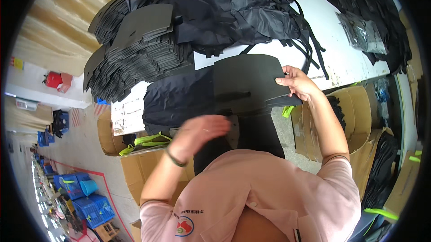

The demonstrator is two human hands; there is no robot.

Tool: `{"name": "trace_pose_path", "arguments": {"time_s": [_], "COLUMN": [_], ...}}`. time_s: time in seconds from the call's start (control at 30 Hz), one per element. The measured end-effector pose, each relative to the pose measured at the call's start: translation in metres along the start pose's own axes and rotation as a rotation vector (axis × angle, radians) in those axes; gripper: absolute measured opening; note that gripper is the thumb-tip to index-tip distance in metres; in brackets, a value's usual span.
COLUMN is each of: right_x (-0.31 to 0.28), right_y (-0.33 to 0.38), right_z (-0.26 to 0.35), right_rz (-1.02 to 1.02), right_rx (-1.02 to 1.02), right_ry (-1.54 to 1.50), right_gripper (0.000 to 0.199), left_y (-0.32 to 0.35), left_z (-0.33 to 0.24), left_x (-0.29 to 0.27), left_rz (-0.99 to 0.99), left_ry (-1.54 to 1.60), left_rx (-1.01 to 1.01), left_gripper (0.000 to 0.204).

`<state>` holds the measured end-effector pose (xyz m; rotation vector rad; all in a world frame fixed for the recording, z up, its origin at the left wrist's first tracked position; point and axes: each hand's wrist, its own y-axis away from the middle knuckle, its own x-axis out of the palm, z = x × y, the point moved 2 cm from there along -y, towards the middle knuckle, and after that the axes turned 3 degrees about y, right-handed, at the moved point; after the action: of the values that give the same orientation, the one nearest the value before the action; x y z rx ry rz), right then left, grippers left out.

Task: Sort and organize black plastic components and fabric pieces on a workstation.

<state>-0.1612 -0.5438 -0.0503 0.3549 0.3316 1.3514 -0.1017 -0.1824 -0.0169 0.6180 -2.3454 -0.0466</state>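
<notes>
My right hand (297, 83) grips the right edge of a stiff black panel (247, 78), thumb on top and fingers at the edge. The panel has a rounded far edge and a small dark slot near its lower part. It lies over the right part of a dark fabric piece (179, 96) on the near side of the table. My left hand (204, 132), slightly blurred, hovers by the near edge of the fabric with fingers stretched out and nothing seen in it. Stacks of similar black panels (141, 31) stand at the left.
A heap of black fabric pieces with straps (233, 8) covers the back of the white table (354, 64). A clear plastic bag (362, 33) lies at the right by more black fabric. Cardboard boxes (354, 112) flank me, and blue crates (93, 209) stand on the floor at left.
</notes>
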Motion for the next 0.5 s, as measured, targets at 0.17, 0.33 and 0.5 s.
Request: {"name": "trace_pose_path", "arguments": {"time_s": [0.17, 0.33, 0.5], "right_x": [0.011, 0.012, 0.017], "right_y": [0.011, 0.015, 0.019], "right_z": [0.015, 0.01, 0.005], "right_rz": [0.062, 0.057, -0.054], "right_rx": [-0.006, -0.016, -0.133], "right_ry": [-0.229, -0.178, 0.157], "right_gripper": [0.037, 0.04, 0.037], "left_y": [-0.06, -0.086, -0.088], "left_z": [0.048, 0.051, 0.062], "left_x": [0.046, 0.041, 0.033], "left_rz": [-0.124, -0.344, -0.406], "left_ry": [0.502, 0.607, 0.638], "left_rx": [-0.138, 0.1, 0.009], "left_gripper": [0.056, 0.033, 0.022]}}
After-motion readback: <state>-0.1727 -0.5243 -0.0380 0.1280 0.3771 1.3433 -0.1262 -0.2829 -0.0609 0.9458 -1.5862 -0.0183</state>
